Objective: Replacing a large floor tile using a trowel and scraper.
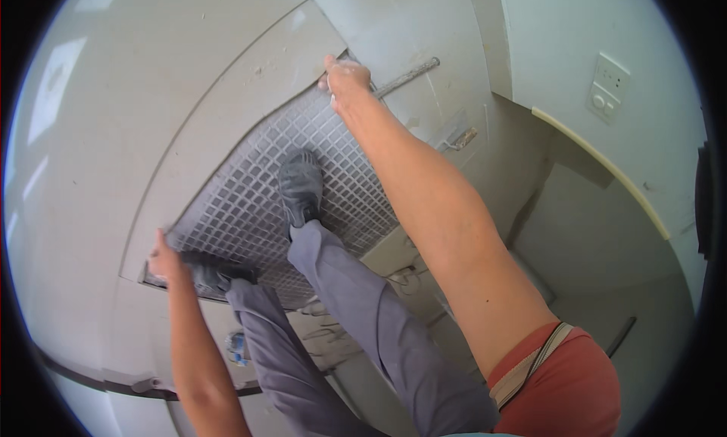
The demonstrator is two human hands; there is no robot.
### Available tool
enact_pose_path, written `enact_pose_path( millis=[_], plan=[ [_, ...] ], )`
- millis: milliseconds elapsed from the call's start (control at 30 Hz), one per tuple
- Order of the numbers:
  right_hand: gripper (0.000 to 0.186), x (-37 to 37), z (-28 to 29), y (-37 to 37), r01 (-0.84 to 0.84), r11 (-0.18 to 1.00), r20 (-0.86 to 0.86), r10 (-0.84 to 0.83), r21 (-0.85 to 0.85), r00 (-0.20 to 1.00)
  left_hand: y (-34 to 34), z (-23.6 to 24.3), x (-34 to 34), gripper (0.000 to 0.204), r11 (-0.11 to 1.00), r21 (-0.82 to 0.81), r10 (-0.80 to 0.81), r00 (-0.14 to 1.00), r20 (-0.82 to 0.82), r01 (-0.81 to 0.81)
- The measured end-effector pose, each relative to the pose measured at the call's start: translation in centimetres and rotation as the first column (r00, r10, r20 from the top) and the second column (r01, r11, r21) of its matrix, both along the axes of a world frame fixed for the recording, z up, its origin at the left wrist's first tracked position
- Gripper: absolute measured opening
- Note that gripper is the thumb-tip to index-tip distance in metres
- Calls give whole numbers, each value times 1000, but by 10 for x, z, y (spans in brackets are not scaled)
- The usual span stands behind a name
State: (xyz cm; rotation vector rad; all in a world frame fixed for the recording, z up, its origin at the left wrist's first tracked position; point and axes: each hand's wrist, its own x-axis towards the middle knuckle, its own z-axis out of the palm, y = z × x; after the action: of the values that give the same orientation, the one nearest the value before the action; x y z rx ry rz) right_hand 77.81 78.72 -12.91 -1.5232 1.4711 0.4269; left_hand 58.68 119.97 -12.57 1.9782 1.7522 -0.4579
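Observation:
A large grey panel with a raised grid (250,160), like the back of a floor tile, lies below me. My left hand (165,259) is closed at its left corner, thumb up, with the other fingers mostly hidden. At its far corner my right hand (347,81), whitish with dust or mortar, grips the edge. Over the grid are my two dark shoes, the right one (301,181) near the middle and the left one (216,270) close to my left hand. Whether they press on the panel I cannot tell.
Smooth beige tiles (98,149) border the panel on the left. Beyond my right hand lie a dusty bar (409,77) and a trowel-like tool (460,139). A clear bottle (238,349) and loose cables (407,276) are nearer me. A socket plate (608,87) is on the right wall.

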Motion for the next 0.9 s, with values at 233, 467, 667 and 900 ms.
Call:
enact_pose_path(
  millis=[233,467,667,900],
  plan=[
    [20,4,2,-11,93,995,-102,-90,29,991,-160,42,103,38,722,-95,-617,700,358,685],
    [25,-8,-3,-17,112,989,-40,-109,98,993,-256,58,220,35,312,-22,-853,290,433,950],
    [28,-14,-12,-20,47,999,145,-47,6,988,-310,51,290,48,-50,47,-968,-60,245,998],
    [23,-18,-16,-17,71,997,132,-65,-42,989,-297,45,255,87,-182,-12,-981,-181,74,983]
  ],
)
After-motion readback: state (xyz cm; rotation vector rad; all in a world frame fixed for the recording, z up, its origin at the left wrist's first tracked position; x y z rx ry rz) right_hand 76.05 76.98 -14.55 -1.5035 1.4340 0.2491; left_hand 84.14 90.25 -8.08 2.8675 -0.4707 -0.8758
